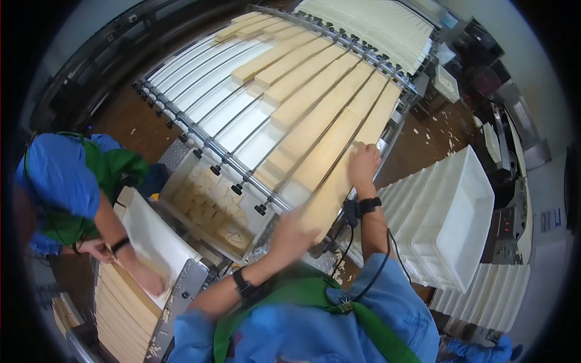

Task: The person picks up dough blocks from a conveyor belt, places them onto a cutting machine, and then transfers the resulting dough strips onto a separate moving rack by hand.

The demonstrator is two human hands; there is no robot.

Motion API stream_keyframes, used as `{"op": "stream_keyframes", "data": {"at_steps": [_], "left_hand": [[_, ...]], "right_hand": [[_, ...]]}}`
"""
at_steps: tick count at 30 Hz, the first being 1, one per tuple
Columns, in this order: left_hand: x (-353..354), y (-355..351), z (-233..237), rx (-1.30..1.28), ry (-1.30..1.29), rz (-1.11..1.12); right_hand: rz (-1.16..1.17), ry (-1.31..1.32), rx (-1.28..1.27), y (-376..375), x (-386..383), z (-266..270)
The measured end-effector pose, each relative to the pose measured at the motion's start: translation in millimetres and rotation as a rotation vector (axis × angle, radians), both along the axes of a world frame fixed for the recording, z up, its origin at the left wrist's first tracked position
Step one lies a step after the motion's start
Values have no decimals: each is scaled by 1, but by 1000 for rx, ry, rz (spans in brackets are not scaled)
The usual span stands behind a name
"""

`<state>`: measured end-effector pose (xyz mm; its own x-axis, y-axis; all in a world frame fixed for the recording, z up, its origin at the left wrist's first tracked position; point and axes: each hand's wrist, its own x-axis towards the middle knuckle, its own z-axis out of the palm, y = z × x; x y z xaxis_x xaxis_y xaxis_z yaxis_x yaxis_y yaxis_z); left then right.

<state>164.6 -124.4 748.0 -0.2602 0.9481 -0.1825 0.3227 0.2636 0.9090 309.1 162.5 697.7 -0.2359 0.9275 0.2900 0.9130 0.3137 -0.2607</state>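
A long, flat pale-tan slab [327, 206] lies in the rightmost lane of the slatted rack, its near end jutting over the front rail. My left hand [290, 235], smeared by motion, is at that near end with the thumb toward the slab. Farther up, my right hand [365, 164] has its fingers curled over the slab's right edge. More tan slabs [330, 130] fill the neighbouring lanes, separated by thin dark rods. White surface [209, 91] shows in the left lanes.
Black knobs [236, 189] line the front rail [209, 143]. Below stands a bin of cut tan pieces [209, 209]. At left, a co-worker's hand [148, 281] is over a tray of slabs [124, 308]. Stacked white trays [457, 221] stand right; a cable [393, 248] runs by my right arm.
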Motion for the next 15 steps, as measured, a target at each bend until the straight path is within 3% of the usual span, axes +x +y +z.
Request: {"op": "stream_keyframes", "data": {"at_steps": [5,7,9,12,15], "left_hand": [[27,28,-34,34,4,192],[28,24,-44,130,84,189],[23,20,-45,139,47,171],[21,16,-41,185,-11,130],[13,16,-43,263,-15,86]], "right_hand": [[181,91,177,-39,23,-11],[465,306,63,-71,37,-9],[602,325,-122,-116,45,3],[710,278,-366,-165,46,19],[647,130,-292,-172,44,12]]}}
